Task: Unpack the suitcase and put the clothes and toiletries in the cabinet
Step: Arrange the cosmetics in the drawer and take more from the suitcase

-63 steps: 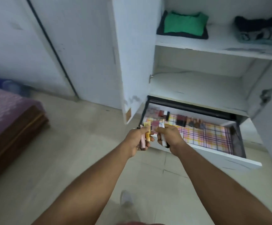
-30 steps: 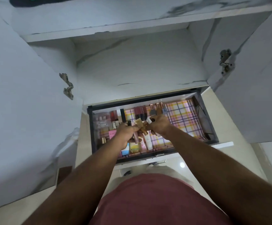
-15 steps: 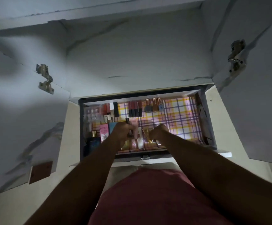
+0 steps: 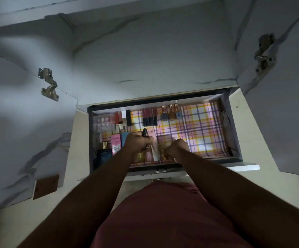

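I look straight down into the open cabinet drawer [image 4: 234, 133], lined with pink and yellow checked paper. My left hand [image 4: 138, 143] is inside it near the front, closed around a thin black tube [image 4: 144, 132] and other small tubes. My right hand [image 4: 178, 148] is beside it, fingers curled over a yellowish item [image 4: 162, 149] at the drawer's front edge; the grip itself is hidden. A pink Pond's BB box [image 4: 116, 143] and a dark perfume bottle [image 4: 104, 153] stand at the front left. Lipsticks [image 4: 149, 117] and nail polish bottles [image 4: 171, 112] line the back.
The white shelf [image 4: 154, 56] juts out above the drawer. Open cabinet doors flank it left [image 4: 20, 122] and right [image 4: 279, 113], each with a metal hinge. The right half of the drawer liner [image 4: 204, 129] is bare. My maroon shirt fills the bottom of the view.
I came up to the cabinet and leaned over the drawer. Both hands went down into its front part with the tubes. In the last half second they barely moved.
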Tool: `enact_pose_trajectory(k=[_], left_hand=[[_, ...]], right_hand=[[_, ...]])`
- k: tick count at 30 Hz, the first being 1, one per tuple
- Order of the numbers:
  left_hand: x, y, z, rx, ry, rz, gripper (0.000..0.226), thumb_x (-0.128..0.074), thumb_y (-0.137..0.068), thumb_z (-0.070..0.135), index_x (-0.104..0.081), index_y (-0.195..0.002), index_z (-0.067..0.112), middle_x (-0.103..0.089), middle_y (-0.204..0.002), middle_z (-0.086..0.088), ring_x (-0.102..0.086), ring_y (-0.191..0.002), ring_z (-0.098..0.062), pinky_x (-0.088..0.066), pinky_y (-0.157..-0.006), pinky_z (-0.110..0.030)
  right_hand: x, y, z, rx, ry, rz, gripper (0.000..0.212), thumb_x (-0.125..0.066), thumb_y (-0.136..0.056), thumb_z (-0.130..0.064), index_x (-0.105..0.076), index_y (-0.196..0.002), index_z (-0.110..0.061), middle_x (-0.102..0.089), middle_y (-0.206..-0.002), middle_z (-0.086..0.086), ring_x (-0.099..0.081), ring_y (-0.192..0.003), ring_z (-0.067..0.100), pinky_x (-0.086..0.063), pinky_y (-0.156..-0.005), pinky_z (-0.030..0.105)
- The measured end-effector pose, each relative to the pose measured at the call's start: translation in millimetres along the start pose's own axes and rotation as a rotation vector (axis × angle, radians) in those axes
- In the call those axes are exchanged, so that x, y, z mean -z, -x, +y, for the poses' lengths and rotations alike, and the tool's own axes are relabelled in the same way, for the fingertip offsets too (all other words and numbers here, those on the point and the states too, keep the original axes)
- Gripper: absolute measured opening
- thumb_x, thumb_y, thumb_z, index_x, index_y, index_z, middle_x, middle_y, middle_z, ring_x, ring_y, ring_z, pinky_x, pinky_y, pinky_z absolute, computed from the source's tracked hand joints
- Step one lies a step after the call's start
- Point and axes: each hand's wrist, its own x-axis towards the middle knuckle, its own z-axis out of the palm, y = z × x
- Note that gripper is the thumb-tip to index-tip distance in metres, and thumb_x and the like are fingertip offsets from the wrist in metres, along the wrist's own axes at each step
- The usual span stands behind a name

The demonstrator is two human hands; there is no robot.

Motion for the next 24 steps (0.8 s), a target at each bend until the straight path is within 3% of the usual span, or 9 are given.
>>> enact_pose_trajectory(k=[4, 6, 8, 10, 12, 15, 18, 21, 24], left_hand=[[-3.7, -0.4, -4.7, -0.007, -0.015, -0.006, 0.022, -0.082, -0.084, 0.005, -0.073, -0.103, -0.002, -0.071, -0.085, -0.018, -0.067, -0.072, -0.025, -0.056, -0.053, -0.028], [-5.4, -0.8, -6.8, -0.018, -0.016, 0.007, 0.021, -0.083, -0.083, 0.004, -0.074, -0.102, -0.001, -0.071, -0.083, -0.016, -0.066, -0.068, -0.023, -0.055, -0.053, -0.028], [-7.5, -1.3, -7.6, -0.022, -0.020, 0.025, 0.020, -0.083, -0.083, 0.004, -0.075, -0.101, 0.002, -0.073, -0.083, -0.014, -0.067, -0.066, -0.021, -0.055, -0.055, -0.029], [-11.6, -2.1, -7.4, -0.025, -0.021, 0.047, 0.021, -0.085, -0.081, 0.005, -0.075, -0.100, 0.004, -0.076, -0.085, -0.012, -0.069, -0.068, -0.021, -0.057, -0.058, -0.030], [-18.4, -3.3, -6.5, -0.022, -0.016, 0.049, 0.023, -0.086, -0.080, 0.006, -0.076, -0.100, 0.004, -0.077, -0.089, -0.013, -0.070, -0.072, -0.022, -0.059, -0.058, -0.030], [-28.9, -4.4, -7.3, -0.010, -0.012, 0.039, 0.021, -0.085, -0.082, 0.006, -0.074, -0.100, 0.003, -0.076, -0.089, -0.015, -0.068, -0.071, -0.021, -0.061, -0.060, -0.033], [-33.0, -6.2, -10.9, 0.024, 0.021, 0.042, 0.022, -0.083, -0.085, 0.010, -0.075, -0.105, 0.004, -0.077, -0.095, -0.015, -0.070, -0.075, -0.021, -0.065, -0.072, -0.041], [-30.4, -6.6, -10.8, 0.086, 0.071, 0.030, 0.020, -0.073, -0.094, 0.007, -0.070, -0.113, 0.000, -0.074, -0.101, -0.016, -0.067, -0.078, -0.022, -0.063, -0.079, -0.044], [-25.2, -7.1, -5.5, 0.162, 0.169, -0.017, 0.022, -0.060, -0.099, -0.001, -0.064, -0.119, -0.008, -0.068, -0.091, -0.017, -0.062, -0.073, -0.021, -0.060, -0.076, -0.040]], right_hand=[[8.5, 5.8, 2.9, 0.050, 0.001, 0.017, 0.023, -0.081, -0.086, -0.021, -0.062, -0.098, -0.014, -0.060, -0.081, -0.002, -0.058, -0.065, 0.010, -0.045, -0.048, 0.023], [14.2, 3.9, 4.8, 0.083, -0.105, 0.007, 0.026, -0.085, -0.083, -0.024, -0.065, -0.099, -0.019, -0.066, -0.086, -0.002, -0.068, -0.070, 0.013, -0.052, -0.051, 0.024], [23.3, 6.2, 3.1, 0.129, -0.366, -0.077, 0.021, -0.087, -0.083, -0.021, -0.072, -0.096, -0.013, -0.076, -0.088, 0.003, -0.072, -0.071, 0.016, -0.052, -0.050, 0.025], [35.8, 14.6, 0.7, 0.177, -0.591, -0.236, 0.019, -0.085, -0.085, -0.018, -0.078, -0.098, -0.007, -0.078, -0.086, 0.008, -0.065, -0.058, 0.014, -0.046, -0.045, 0.026], [45.5, 20.0, -1.5, 0.227, -0.651, -0.364, 0.026, -0.087, -0.083, -0.017, -0.078, -0.103, -0.003, -0.076, -0.083, 0.011, -0.054, -0.048, 0.012, -0.038, -0.040, 0.023], [50.9, 14.5, -0.9, 0.241, -0.600, -0.374, 0.029, -0.091, -0.076, -0.012, -0.078, -0.102, -0.004, -0.074, -0.081, 0.014, -0.051, -0.048, 0.015, -0.038, -0.044, 0.026], [55.5, 7.7, 5.0, 0.245, -0.549, -0.322, 0.023, -0.089, -0.078, -0.011, -0.079, -0.098, -0.006, -0.077, -0.084, 0.013, -0.057, -0.053, 0.015, -0.042, -0.046, 0.027], [52.4, -2.3, 13.5, 0.232, -0.300, -0.170, 0.020, -0.088, -0.078, -0.010, -0.076, -0.094, -0.008, -0.077, -0.087, 0.009, -0.071, -0.068, 0.017, -0.056, -0.056, 0.027], [42.1, -7.3, 16.1, 0.206, -0.057, -0.094, 0.022, -0.088, -0.077, -0.011, -0.070, -0.090, -0.011, -0.074, -0.088, 0.007, -0.074, -0.078, 0.019, -0.064, -0.069, 0.033]])
